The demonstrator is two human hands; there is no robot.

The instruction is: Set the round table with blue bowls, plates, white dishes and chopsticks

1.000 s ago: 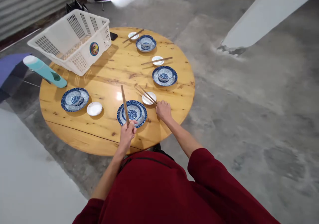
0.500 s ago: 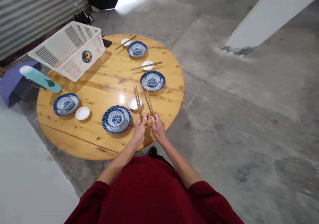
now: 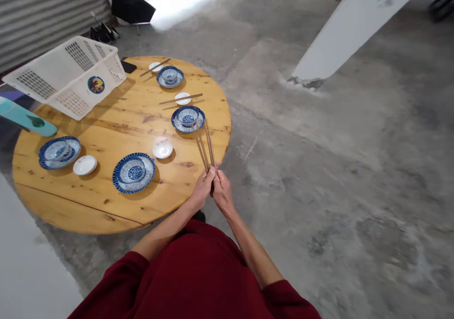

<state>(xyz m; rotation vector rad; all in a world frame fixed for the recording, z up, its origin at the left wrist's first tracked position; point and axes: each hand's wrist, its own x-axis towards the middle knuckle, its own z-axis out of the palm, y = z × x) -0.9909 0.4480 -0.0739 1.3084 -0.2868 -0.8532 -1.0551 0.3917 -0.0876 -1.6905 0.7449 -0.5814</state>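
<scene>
Chopsticks (image 3: 210, 144) were clasped in the fingers of the left hand (image 3: 203, 187) and right hand (image 3: 222, 191), near the edge of the table (image 3: 180, 173).

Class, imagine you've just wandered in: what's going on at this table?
A person's left hand and right hand are together by the edge of the round wooden table, gripping wooden chopsticks that point away from the body. Four blue-patterned plates each bear a bowl, with a small white dish beside each. Chopsticks lie across the two far dishes; the two near ones have none.
</scene>
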